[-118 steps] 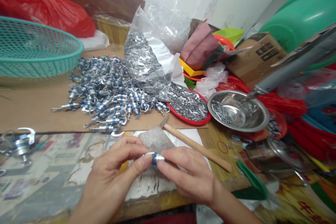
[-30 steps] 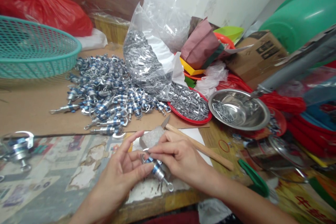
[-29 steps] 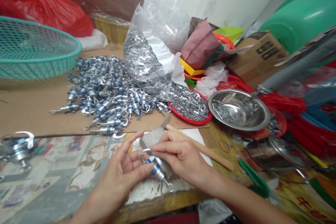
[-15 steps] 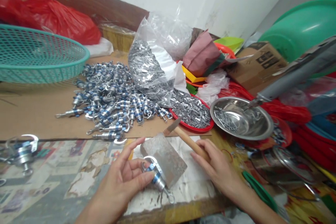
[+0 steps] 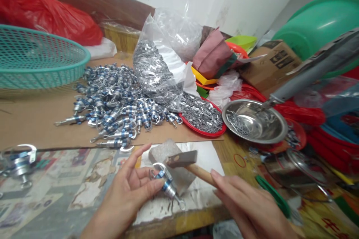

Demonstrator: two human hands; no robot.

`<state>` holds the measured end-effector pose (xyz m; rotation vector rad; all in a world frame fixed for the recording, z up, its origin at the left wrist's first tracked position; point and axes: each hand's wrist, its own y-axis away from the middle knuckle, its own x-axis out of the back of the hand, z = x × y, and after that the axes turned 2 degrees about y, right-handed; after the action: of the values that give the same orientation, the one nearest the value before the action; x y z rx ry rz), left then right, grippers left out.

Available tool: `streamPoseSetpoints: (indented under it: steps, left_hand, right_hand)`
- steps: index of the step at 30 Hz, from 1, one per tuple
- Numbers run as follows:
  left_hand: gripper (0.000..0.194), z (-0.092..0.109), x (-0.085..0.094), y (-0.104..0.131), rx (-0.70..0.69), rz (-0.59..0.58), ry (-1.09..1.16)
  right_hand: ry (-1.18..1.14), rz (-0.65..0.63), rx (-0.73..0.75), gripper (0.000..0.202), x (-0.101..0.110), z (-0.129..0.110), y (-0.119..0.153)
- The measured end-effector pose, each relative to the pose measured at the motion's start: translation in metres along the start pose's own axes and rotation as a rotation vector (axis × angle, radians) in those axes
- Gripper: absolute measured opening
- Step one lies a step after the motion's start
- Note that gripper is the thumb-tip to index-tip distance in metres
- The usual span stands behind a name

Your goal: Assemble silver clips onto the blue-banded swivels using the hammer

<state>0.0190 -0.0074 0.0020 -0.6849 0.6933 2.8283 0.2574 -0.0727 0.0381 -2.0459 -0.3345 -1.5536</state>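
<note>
Between thumb and fingers, my left hand (image 5: 134,190) holds a silver and blue metal fitting (image 5: 169,189) with a curved hook at its top and a small ring at its lower end. The fitting lies against the near left side of a grey metal block (image 5: 182,179). My right hand (image 5: 241,198) grips the wooden handle of a hammer (image 5: 203,174). The dark hammer head hangs over the block, just right of the hook. Whether the head touches anything cannot be made out. Both rest above a white sheet (image 5: 209,155).
A pile of similar fittings (image 5: 112,97) covers the cardboard behind. Further right are a bag of metal pieces (image 5: 154,71), a red tray of clips (image 5: 200,115) and a steel bowl (image 5: 256,123). More fittings (image 5: 21,166) lie at far left; a teal basket (image 5: 42,59) stands behind.
The hammer head has come down and right over the block, with my right hand shifted down and right. My left hand keeps hold of the fitting. The view has shifted slightly.
</note>
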Motion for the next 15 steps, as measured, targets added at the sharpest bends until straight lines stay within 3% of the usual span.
streamPoseSetpoints:
  steps: [4, 7, 9, 12, 15]
  left_hand:
    - [0.08, -0.002, 0.003, -0.001, -0.017, -0.002, -0.019]
    - [0.041, -0.001, 0.007, -0.003, -0.021, -0.032, -0.194]
    - [0.022, 0.002, 0.01, -0.003, -0.066, -0.05, -0.414]
    - [0.016, 0.003, 0.016, -0.003, -0.3, -0.005, -0.734]
    - [0.014, -0.001, 0.021, -0.003, -0.558, 0.02, -0.886]
  right_hand:
    - [-0.18, 0.019, -0.112, 0.047, -0.012, 0.006, -0.01]
    - [-0.266, 0.065, -0.345, 0.036, -0.028, 0.024, -0.028]
    - [-0.267, 0.047, -0.39, 0.036, -0.039, 0.04, -0.043]
    - [-0.232, -0.003, -0.348, 0.024, -0.046, 0.063, -0.067]
    - [-0.124, 0.094, -0.425, 0.022, -0.045, 0.086, -0.092]
